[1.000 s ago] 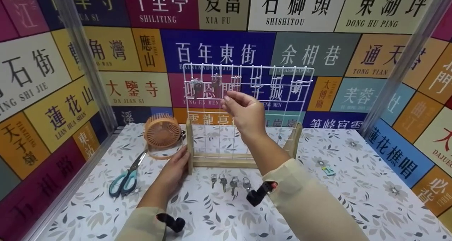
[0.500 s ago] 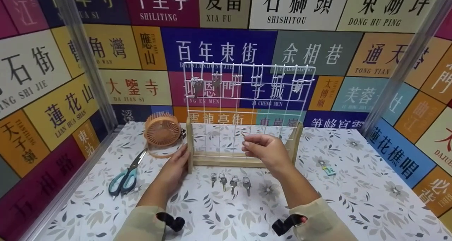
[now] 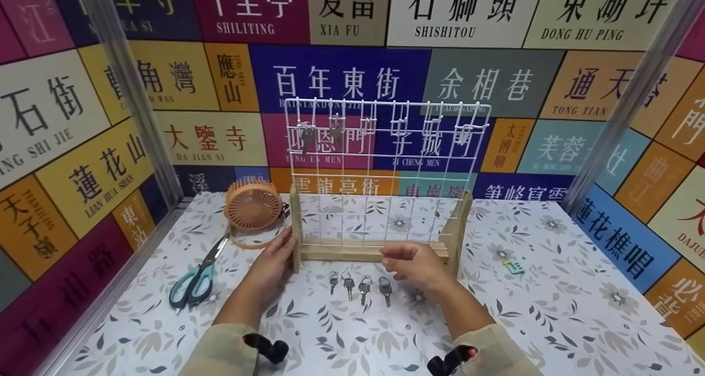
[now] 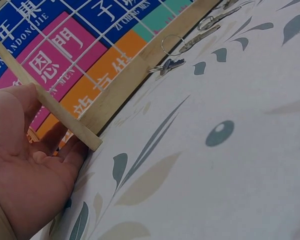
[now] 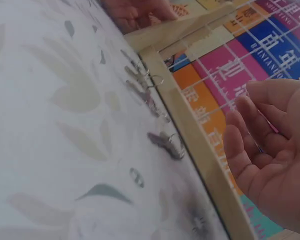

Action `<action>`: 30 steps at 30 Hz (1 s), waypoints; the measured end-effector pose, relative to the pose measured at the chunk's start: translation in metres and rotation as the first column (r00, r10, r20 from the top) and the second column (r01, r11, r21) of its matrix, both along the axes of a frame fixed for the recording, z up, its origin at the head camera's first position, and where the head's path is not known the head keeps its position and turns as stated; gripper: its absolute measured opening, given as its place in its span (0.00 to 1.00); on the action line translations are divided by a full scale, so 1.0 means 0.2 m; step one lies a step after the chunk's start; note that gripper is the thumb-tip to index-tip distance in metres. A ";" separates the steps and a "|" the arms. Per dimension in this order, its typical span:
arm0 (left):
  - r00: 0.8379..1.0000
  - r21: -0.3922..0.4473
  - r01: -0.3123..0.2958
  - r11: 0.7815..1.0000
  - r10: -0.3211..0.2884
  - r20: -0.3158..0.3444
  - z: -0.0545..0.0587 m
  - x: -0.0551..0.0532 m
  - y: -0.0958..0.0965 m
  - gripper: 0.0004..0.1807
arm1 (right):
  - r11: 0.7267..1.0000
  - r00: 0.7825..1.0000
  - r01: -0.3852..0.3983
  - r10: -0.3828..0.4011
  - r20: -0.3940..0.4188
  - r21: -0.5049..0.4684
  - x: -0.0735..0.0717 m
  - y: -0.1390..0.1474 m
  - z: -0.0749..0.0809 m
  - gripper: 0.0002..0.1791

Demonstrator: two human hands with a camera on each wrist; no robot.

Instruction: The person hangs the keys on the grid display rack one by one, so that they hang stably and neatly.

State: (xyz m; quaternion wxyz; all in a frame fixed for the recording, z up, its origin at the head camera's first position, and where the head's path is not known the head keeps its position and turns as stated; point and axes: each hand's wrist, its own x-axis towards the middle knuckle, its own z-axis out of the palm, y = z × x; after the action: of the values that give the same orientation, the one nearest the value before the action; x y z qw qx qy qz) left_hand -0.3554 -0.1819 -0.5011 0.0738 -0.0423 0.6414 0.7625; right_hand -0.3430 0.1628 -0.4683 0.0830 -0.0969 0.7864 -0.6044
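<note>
A white wire grid rack (image 3: 380, 154) stands upright in a wooden base (image 3: 352, 252). My left hand (image 3: 271, 263) grips the rack's left wooden post (image 4: 65, 117), thumb on one side and fingers behind. In front of the base my right hand (image 3: 419, 266) hovers with loosely bent fingers, and the right wrist view shows nothing between them. Several keys on rings lie in a row on the table, the rightmost key (image 3: 386, 292) nearest that hand. On the grid's upper hooks hang a dark key (image 3: 306, 136) at far left and another key (image 3: 336, 128) beside it.
An orange fan (image 3: 252, 204) stands left of the rack, with teal-handled scissors (image 3: 194, 279) lying near it. A small green and yellow item (image 3: 513, 266) lies to the right. Printed walls (image 3: 341, 78) enclose the patterned table (image 3: 551, 310).
My right hand has come down from the upper grid to just above the table, near the keys' right end. The left hand has stayed at the post.
</note>
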 end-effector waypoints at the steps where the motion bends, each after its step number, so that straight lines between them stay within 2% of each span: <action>1: 1.000 -0.001 -0.001 1.000 0.001 0.000 0.00 0.00 0.00 0.32 | 1.000 1.000 -0.002 0.002 0.005 0.008 0.00 0.01 -0.02 0.23; 6: 1.000 0.001 0.003 1.000 -0.003 0.000 0.00 0.00 0.00 0.32 | 0.997 1.000 -0.014 0.012 0.025 0.076 -0.02 0.04 -0.10 0.21; 11: 0.999 0.002 0.017 1.000 -0.017 -0.033 -0.01 -0.01 0.00 0.32 | 0.992 0.999 -0.031 0.027 0.039 0.125 -0.03 0.06 -0.16 0.22; 13: 0.999 0.000 0.023 1.000 -0.023 -0.040 -0.01 -0.01 -0.01 0.32 | 0.991 0.998 -0.032 0.026 0.050 0.131 -0.03 0.06 -0.16 0.22; 20: 1.000 0.018 0.004 1.000 -0.004 0.002 0.00 -0.02 -0.01 0.31 | 0.980 0.997 -0.076 0.073 0.019 0.185 -0.04 0.06 -0.17 0.23; 30: 1.000 0.006 0.004 1.000 -0.004 -0.017 -0.02 -0.01 -0.01 0.31 | 0.944 0.995 -0.074 0.090 -0.036 0.321 -0.02 0.03 -0.17 0.22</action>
State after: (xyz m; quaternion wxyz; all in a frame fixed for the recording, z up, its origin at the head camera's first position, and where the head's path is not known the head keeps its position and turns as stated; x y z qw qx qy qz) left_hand -0.3568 -0.1836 -0.5052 0.0702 -0.0343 0.6397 0.7647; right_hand -0.3469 0.1690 -0.5025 0.1028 -0.1299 0.8710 -0.4625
